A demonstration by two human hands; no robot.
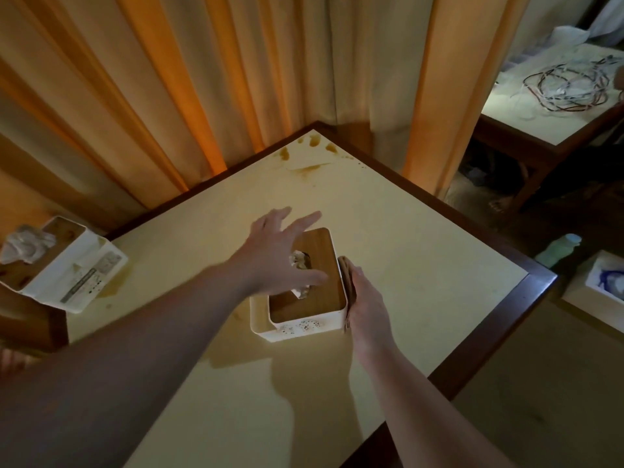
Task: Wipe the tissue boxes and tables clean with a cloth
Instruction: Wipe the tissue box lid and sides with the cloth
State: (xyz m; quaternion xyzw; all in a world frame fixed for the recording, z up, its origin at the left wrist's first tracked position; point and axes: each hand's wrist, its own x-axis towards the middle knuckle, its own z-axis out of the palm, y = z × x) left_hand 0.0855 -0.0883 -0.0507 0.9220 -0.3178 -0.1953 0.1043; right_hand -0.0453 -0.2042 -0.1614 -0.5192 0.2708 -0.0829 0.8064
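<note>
Tissue box (305,310) sits mid-table (422,251), white body, wood lid, tissue poking out of the slot. Left hand (280,255) hovers over the lid, fingers spread, gripping nothing. Right hand (366,298) lies flat along the box's right side, pressing a brown cloth (347,282) against that wall; fingers together. Second box (67,265) lies tipped at the table's left edge, crumpled tissue on top, brown splashes around it. Brown stains (312,153) mark the far corner by the curtain (169,79). Side table (540,106) with a tangle of cables (570,86) stands far right.
</note>
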